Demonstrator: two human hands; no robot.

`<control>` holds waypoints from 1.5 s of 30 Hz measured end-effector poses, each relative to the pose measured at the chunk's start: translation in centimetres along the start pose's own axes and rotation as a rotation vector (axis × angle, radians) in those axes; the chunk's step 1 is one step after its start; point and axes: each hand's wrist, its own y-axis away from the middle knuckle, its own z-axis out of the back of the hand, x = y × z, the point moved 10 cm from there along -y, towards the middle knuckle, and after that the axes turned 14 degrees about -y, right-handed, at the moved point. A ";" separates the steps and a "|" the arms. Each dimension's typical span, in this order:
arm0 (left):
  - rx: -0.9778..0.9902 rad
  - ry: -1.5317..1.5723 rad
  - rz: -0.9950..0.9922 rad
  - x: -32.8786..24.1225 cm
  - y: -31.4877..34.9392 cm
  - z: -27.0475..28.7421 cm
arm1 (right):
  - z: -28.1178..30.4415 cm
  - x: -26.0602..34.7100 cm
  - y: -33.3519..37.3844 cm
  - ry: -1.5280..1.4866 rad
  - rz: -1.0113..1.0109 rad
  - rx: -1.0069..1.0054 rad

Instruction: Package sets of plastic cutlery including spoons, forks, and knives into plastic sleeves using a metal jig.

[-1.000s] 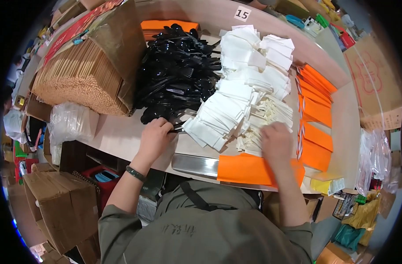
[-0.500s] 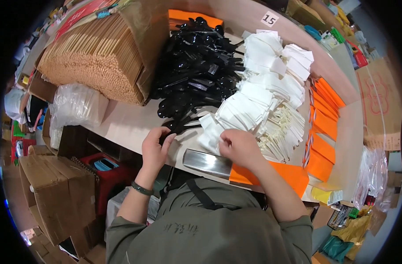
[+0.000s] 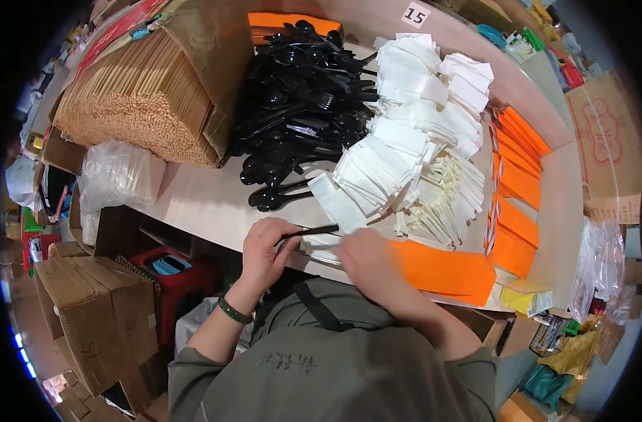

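My left hand [image 3: 266, 252] is closed around a black plastic utensil, probably a spoon; its handle [image 3: 319, 230] sticks out to the right, while the other end is hidden by the fingers. Motion smears my right hand [image 3: 366, 259], which is over the left end of an orange paper sleeve stack [image 3: 447, 271]; its fingers cannot be made out. Between the hands, a pale, shiny strip [image 3: 322, 250] shows at the table's front edge. Two black spoons [image 3: 270, 199] lie beyond my left hand, beside white paper packets [image 3: 380, 169].
Black plastic cutlery [image 3: 300, 105] is heaped mid-table. An open carton of wooden chopsticks [image 3: 134, 105] stands at the left, near a clear plastic bag [image 3: 120, 172]. Thin cream packets [image 3: 447, 204] and more orange sleeves [image 3: 514, 190] lie at the right.
My left hand has taken hold of a black utensil and moved slightly right and down. My right hand has shifted slightly downward and is now blurred. The metal plate is now mostly covered.
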 end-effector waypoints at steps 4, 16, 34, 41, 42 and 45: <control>0.233 -0.095 -0.273 -4.3 0.3 -2.9 | 3.6 0.2 2.9 -0.018 0.077 -0.045; -0.300 -0.952 -0.001 -1.7 -18.7 22.8 | -1.8 0.1 6.8 0.190 0.341 0.122; -0.498 0.507 0.436 13.2 1.5 12.7 | 1.4 -2.5 7.6 0.092 0.111 0.109; 0.423 0.041 0.166 5.3 0.2 1.9 | 2.3 -1.3 5.7 0.153 0.087 0.181; 0.497 -0.029 0.233 5.9 -0.3 1.4 | 2.2 -1.6 5.9 0.152 0.069 0.182; 0.422 -0.075 0.128 6.5 -0.9 0.6 | 2.2 -1.8 5.9 0.159 0.095 0.156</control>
